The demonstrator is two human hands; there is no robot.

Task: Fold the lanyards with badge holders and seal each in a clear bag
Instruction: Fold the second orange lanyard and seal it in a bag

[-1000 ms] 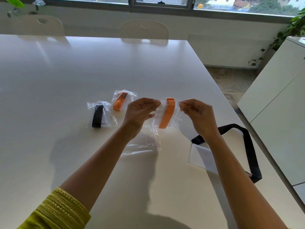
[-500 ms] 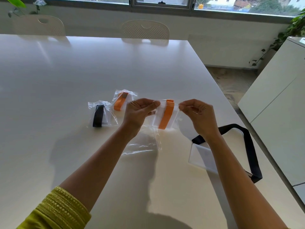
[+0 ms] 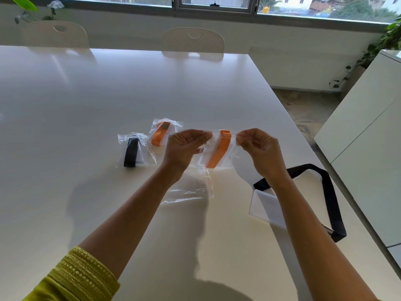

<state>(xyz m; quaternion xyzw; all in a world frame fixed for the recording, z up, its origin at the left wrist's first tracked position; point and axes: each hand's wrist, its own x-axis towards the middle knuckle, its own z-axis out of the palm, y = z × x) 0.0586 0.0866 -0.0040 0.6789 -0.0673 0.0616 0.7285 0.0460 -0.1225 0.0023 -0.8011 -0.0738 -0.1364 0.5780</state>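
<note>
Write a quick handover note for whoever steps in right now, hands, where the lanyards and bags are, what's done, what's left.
Left hand and right hand: each pinches a top corner of the clear bag holding a folded orange lanyard, above the table.
Done: a bagged black lanyard and a bagged orange lanyard lie on the table, left of the hands.
Left: finish sealing the held bag; whether it is closed cannot be told. Then fold the loose black lanyard with its badge holder, lying right, and seal it in the empty bag under the hands.

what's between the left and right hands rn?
In the head view, a clear bag holding a folded orange lanyard spans from the left hand to the right hand; each pinches a top corner.
</note>
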